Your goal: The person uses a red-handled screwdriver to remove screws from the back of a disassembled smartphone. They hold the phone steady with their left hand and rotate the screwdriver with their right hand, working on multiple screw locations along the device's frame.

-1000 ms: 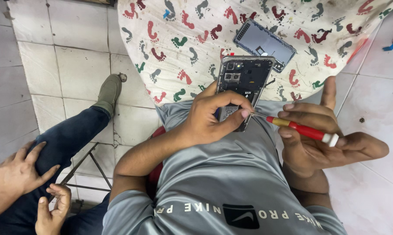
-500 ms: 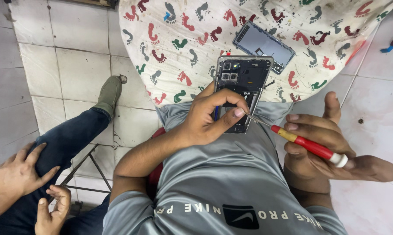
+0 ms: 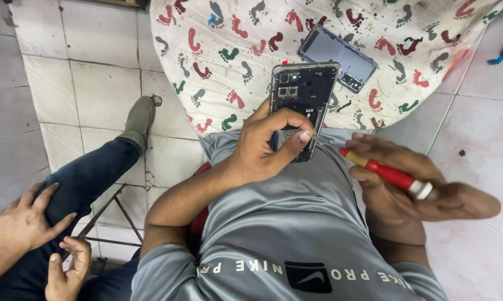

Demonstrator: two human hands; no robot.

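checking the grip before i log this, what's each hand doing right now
Left hand: closed around the opened phone, holding it up.
Right hand: closed on the red screwdriver, tip toward the phone.

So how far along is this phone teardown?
Done: the back panel is off and lies on the patterned cloth. In hand: the left hand holds the opened phone, its inner parts exposed; the right hand holds a red screwdriver, tip near the phone. Left: the internals remain in the frame.
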